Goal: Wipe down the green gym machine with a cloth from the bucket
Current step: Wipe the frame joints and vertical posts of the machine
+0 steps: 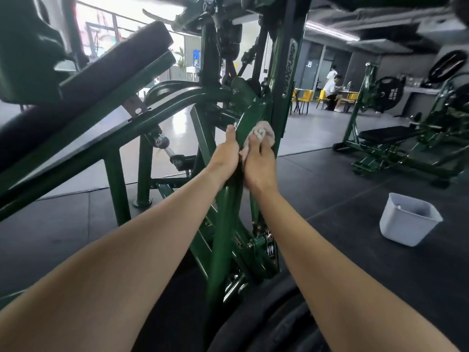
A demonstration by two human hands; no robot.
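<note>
The black rubber floor [368,262] carries everything here, and the green gym machine [286,72] rises from it across the middle and left of the view, its black back pad [106,72] tilted overhead at the left. A slanted bar [223,217] of the frame runs up from the machine's base toward a bolted bracket. The grey bucket [401,224] stands on the floor well apart to the right, out of easy reach; what it holds cannot be told. The left hand [225,153] wraps the bar's left edge, fingers curled behind it and thumb lying up along the metal, seemingly as a brace. The right hand [258,166] clutches the pale cloth [264,130], bunched into a wad and pressed against the bar's right face just below the bracket. The wiping looks partway through, with much of the frame likely still to do. The main hazard is that bracket: its bolt heads [234,124] and plate edges sit right at the fingertips, so a fast upward stroke could snag the cloth or scrape a knuckle. Nearby links look able to pivot, so leaning on them could nip the bracing fingers. A wad this tight touches little paint and may leave streaks, and drips on the rubber could make footing slick
</note>
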